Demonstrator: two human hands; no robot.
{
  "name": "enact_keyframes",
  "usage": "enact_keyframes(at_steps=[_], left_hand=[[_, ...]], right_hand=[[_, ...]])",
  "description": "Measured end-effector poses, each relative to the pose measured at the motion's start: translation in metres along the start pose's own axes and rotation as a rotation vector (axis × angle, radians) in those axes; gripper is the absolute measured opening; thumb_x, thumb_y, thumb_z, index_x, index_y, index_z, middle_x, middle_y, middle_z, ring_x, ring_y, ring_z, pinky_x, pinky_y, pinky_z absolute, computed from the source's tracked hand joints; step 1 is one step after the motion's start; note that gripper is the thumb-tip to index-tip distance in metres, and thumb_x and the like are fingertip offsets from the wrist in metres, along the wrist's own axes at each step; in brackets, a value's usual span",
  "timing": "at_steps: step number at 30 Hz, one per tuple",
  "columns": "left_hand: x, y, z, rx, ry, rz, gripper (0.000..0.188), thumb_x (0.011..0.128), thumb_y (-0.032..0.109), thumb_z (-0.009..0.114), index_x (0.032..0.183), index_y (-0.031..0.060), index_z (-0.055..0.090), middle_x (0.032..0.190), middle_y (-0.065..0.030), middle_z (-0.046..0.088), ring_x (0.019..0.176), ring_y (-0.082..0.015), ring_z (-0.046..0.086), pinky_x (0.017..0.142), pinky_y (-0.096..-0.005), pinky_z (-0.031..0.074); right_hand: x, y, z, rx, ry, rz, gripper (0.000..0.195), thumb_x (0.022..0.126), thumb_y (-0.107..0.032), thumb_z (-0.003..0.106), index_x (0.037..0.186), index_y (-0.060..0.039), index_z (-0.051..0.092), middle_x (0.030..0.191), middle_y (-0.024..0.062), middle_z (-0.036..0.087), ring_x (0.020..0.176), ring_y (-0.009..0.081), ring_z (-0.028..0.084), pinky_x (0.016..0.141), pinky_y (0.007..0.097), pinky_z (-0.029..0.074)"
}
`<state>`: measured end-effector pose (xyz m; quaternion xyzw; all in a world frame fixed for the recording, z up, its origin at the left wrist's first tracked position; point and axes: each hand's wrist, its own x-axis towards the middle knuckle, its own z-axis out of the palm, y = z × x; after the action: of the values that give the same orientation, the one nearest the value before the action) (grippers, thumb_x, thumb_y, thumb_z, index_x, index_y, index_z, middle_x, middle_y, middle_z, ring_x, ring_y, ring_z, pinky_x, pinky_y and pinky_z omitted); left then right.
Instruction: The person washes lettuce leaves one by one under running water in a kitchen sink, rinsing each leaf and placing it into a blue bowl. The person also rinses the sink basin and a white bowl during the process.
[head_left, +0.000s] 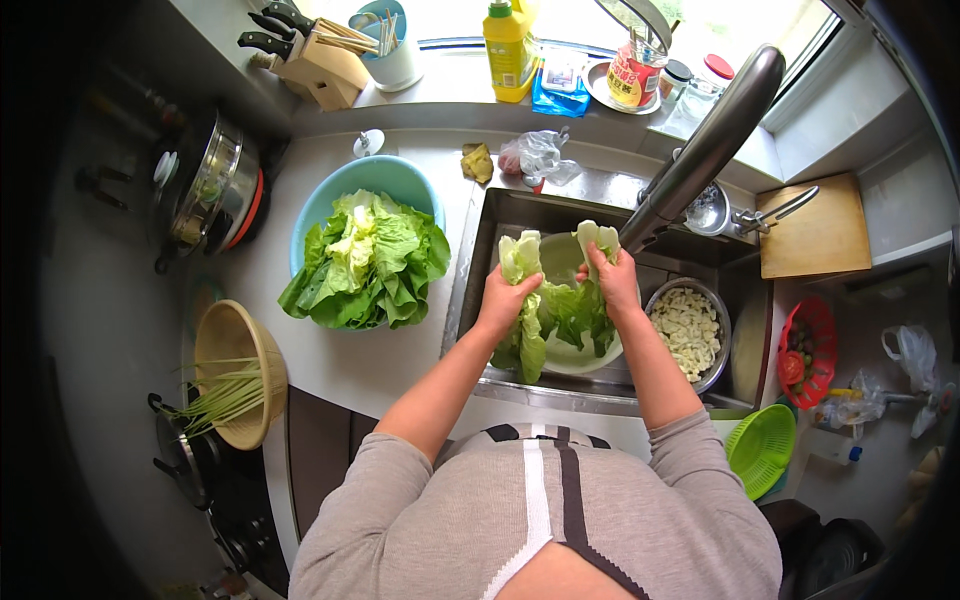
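My left hand (504, 298) grips a bunch of lettuce leaves (529, 341), pale stem ends up and green tips hanging down. In my right hand (615, 277) is a second lettuce bunch (598, 236), its leafy part drooping over a pale basin (589, 364) with what looks like water in it. The basin stands in a stainless steel sink (517, 390). Right of it in the sink sits a metal bowl (721, 352) of chopped whitish pieces. More lettuce (367, 262) is heaped in a light blue basin (311, 199) on the counter at left.
A large faucet (697, 150) arches over the sink's right part. A wicker basket (251, 337) with long green stalks lies tilted at left. A wooden board (814, 225), a red basket (825, 322) and a green basket (765, 442) are at right. A knife block (322, 71) stands on the sill.
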<state>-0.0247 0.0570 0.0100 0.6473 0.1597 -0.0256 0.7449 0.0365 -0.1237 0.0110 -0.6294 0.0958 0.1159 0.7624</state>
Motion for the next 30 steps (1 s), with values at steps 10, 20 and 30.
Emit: enact_keyframes(at_steps=[10, 20, 30], left_hand=[[-0.032, 0.080, -0.014, 0.062, -0.112, 0.199, 0.040, 0.078, 0.007, 0.070, 0.110, 0.0019, 0.048, 0.099, -0.0054, 0.059, 0.090, -0.0132, 0.057, 0.081, -0.0288, 0.047], [-0.060, 0.200, -0.049, -0.150, -0.144, 0.141, 0.059, 0.076, 0.007, 0.071, 0.126, 0.0019, 0.040, 0.108, -0.0115, 0.058, 0.094, -0.0204, 0.060, 0.081, -0.0340, 0.052], [0.023, 0.261, -0.189, 0.514, -0.065, -0.083, 0.039, 0.072, 0.016, 0.068, 0.105, -0.0013, 0.056, 0.093, -0.0099, 0.062, 0.079, -0.0166, 0.061, 0.072, -0.0307, 0.051]], right_hand=[[0.005, 0.006, -0.003, -0.225, 0.140, -0.064, 0.028, 0.080, -0.030, 0.071, 0.084, -0.0052, 0.060, 0.058, -0.0019, 0.049, 0.047, 0.0061, 0.043, 0.045, 0.0251, 0.041], [-0.004, 0.011, -0.023, -0.034, 0.083, 0.009, 0.020, 0.086, -0.018, 0.062, 0.099, -0.0025, 0.060, 0.079, 0.0010, 0.057, 0.056, 0.0096, 0.050, 0.047, 0.0237, 0.043], [-0.006, 0.017, -0.037, 0.001, 0.097, -0.018, 0.020, 0.087, -0.022, 0.060, 0.095, -0.0039, 0.057, 0.071, 0.0033, 0.054, 0.054, 0.0117, 0.051, 0.050, 0.0257, 0.044]])
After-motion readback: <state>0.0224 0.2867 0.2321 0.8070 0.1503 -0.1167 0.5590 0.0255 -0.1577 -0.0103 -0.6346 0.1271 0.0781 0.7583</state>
